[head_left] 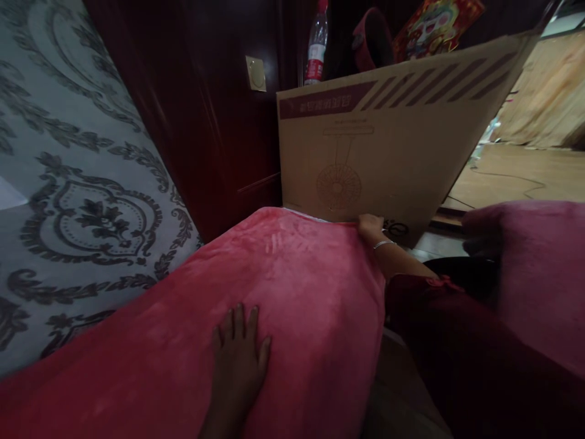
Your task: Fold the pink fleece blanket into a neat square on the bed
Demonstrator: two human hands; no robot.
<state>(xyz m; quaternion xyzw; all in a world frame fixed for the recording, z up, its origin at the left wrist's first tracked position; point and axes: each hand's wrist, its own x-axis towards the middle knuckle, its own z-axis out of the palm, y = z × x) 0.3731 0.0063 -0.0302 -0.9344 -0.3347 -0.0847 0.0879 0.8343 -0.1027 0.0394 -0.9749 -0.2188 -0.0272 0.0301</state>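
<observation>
A pink fleece blanket (292, 286) lies spread over a raised surface in front of me. My left hand (238, 353) rests flat on it, palm down, fingers slightly apart. My right hand (370, 227), with a thin bracelet at the wrist and a dark red sleeve behind it, grips the blanket's far right corner next to a large cardboard box (384, 152). The box stands upright and has a fan drawn on its side.
A grey patterned bedcover (77, 201) lies to the left. Dark red wooden furniture (201, 122) stands behind, with a water bottle (317, 46) and colourful items above the box. More pink fleece (539, 274) hangs at the right. Wooden floor (512, 174) shows beyond.
</observation>
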